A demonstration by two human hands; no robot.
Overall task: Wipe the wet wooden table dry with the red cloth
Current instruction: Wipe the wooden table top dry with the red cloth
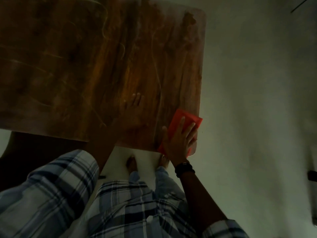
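Wooden table [85, 57], brown grain under a dull sheen with pale smeared streaks, rougher patch toward 1 o'clock; red cloth [192, 116] at 4 o'clock, thin, smooth, matt; checked woven shirt [128, 203] at 6 o'clock; pale matt floor [257, 117]

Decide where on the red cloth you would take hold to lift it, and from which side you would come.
Pinch the red cloth at its far right corner, coming from the right edge of the wooden table. The cloth lies flat, the right hand presses on its middle, and that corner sits bare at the edge, so a thumb could probably slip under there.
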